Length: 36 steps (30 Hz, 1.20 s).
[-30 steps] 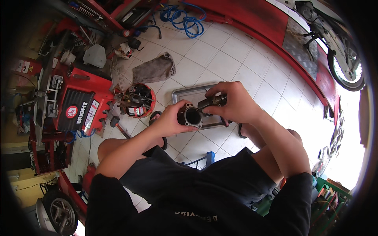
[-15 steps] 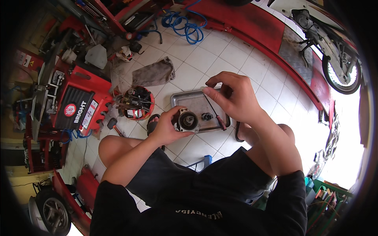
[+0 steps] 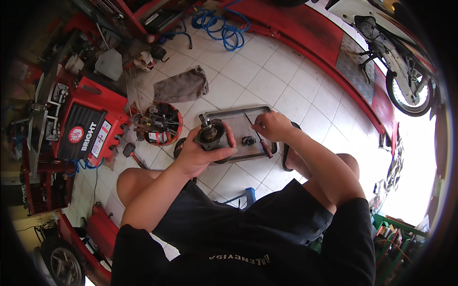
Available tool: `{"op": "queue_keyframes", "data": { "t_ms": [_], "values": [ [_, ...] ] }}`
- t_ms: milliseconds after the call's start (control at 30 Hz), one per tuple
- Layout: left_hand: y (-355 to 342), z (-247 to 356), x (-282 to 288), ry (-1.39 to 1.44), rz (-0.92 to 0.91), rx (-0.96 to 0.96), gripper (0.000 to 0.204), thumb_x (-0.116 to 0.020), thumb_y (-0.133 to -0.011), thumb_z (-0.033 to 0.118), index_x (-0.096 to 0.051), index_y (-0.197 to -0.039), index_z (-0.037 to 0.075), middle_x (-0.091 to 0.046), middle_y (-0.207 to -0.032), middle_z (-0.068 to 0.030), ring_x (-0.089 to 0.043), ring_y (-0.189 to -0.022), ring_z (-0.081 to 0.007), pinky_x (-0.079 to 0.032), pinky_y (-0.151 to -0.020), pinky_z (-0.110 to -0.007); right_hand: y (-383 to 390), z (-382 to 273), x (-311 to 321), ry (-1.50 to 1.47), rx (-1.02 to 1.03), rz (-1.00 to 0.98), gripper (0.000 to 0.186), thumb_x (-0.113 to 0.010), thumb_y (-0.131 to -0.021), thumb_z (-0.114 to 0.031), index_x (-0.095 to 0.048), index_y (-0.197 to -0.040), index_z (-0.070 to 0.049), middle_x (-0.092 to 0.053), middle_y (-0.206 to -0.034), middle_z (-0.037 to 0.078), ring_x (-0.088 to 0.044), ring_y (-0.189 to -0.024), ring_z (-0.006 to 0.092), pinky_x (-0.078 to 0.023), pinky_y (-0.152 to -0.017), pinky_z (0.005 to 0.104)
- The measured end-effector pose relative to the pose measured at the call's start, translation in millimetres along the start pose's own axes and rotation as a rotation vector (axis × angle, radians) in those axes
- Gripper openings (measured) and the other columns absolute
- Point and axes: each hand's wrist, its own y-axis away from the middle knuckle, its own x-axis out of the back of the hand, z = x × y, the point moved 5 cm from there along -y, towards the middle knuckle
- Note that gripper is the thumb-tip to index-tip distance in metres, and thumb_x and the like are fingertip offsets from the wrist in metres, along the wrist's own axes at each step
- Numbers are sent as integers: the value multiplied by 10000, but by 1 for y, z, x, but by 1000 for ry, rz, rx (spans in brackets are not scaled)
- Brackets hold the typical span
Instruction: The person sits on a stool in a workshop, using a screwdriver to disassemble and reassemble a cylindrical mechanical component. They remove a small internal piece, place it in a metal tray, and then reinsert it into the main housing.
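Note:
My left hand (image 3: 199,155) is wrapped round a dark cylindrical metal housing (image 3: 215,139) with a flanged rim, held above the left part of a shallow metal tray (image 3: 234,113). A bright metal shaft (image 3: 205,122) stands up out of the housing's opening, tilted to the left. Over the right side of the tray my right hand (image 3: 274,127) has its fingers curled together; what they hold, if anything, is hidden. Close to its fingertips lies a screwdriver (image 3: 266,148) with a red handle. A small dark metal part (image 3: 248,141) rests on the tray beside it.
Left of the tray stands a round red container of tools (image 3: 162,124), with a hammer (image 3: 135,155) on the floor nearby. A grey rag (image 3: 181,86) and a coiled blue hose (image 3: 224,28) lie farther off. A red machine (image 3: 90,128) is left, a motorcycle (image 3: 400,66) far right.
My right hand has come down and inward over the tray, its fingers curling. My left hand has turned the housing and shifted slightly left; the shaft now shows standing out of it.

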Motion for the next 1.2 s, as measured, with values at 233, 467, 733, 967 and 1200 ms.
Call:
{"op": "queue_keyframes", "data": {
  "t_ms": [233, 467, 733, 967, 1200],
  "values": [
    [14, 45, -12, -950, 53, -384, 315, -839, -728, -50, -649, -964, 33, -699, -914, -53, -693, -821, -154, -539, -754, -280, 10, -60, 34, -442, 321, 322, 197, -723, -891, -188, -747, -1043, -65, -730, -889, 116, -700, -752, 292, -565, -678, 367],
    [25, 51, -10, -989, 102, -518, 493, -846, -592, -24, -655, -1043, 25, -705, -971, -84, -712, -847, -223, -538, -766, -311, 90, -164, 92, -575, 877, 537, 327, -798, -782, -35, -708, -1096, -9, -675, -864, 108, -684, -713, 247, -548, -591, 335],
    [24, 39, -6, -941, 22, -422, 522, -796, -566, 11, -650, -1067, -7, -713, -963, -102, -715, -868, -216, -533, -773, -311, 93, -174, 77, -381, 861, 565, 378, -865, -775, -78, -698, -1100, 21, -670, -820, 97, -680, -631, 212, -542, -539, 313],
    [20, 30, -13, -882, -67, -340, 546, -752, -565, 15, -647, -1100, -5, -719, -923, -101, -723, -847, -198, -540, -760, -308, 98, -164, 72, -394, 734, 480, 350, -852, -780, -119, -713, -1089, -32, -673, -856, 87, -690, -658, 255, -576, -575, 348],
    [18, 30, -14, -891, -33, -299, 536, -795, -579, -17, -650, -1094, 9, -722, -919, -90, -720, -860, -175, -537, -786, -288, 98, -156, 78, -498, 674, 389, 343, -870, -764, -122, -727, -1063, -35, -667, -826, 79, -662, -611, 233, -542, -554, 352]
  ]
}}
